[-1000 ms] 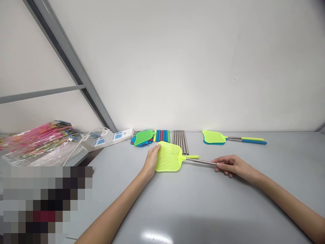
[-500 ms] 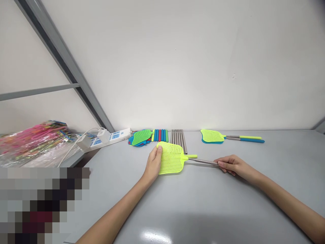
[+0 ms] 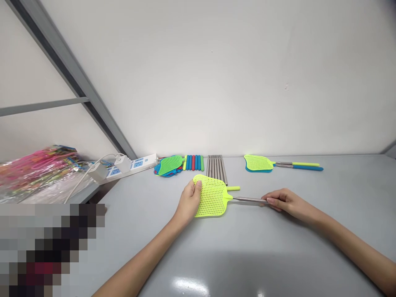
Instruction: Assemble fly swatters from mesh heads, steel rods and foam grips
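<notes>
My left hand (image 3: 189, 202) grips the outer edge of a yellow-green fly swatter head (image 3: 212, 197), thumb on top. From the head's neck a silver metal rod (image 3: 249, 199) runs right, and my right hand (image 3: 283, 201) pinches its far part between thumb and fingers. The rod's far end is hidden in that hand. Behind the head, a loose yellow-green handle grip (image 3: 234, 188) lies on the table, partly covered. Farther back lie several metal rods (image 3: 217, 168) side by side, a row of coloured handle grips (image 3: 193, 162) and a pile of swatter heads (image 3: 169, 166).
Two fly swatters with handles (image 3: 260, 163), one yellow-green and one blue, lie at the back right. A white power strip (image 3: 139, 163) with plugs stands at the left, beside plastic-wrapped pink goods (image 3: 40, 169). A wall closes off the grey table (image 3: 278, 247) behind.
The swatter head has shifted slightly right and down, and the rod now lines up with its neck. Both hands keep their hold. The camera view has moved a little.
</notes>
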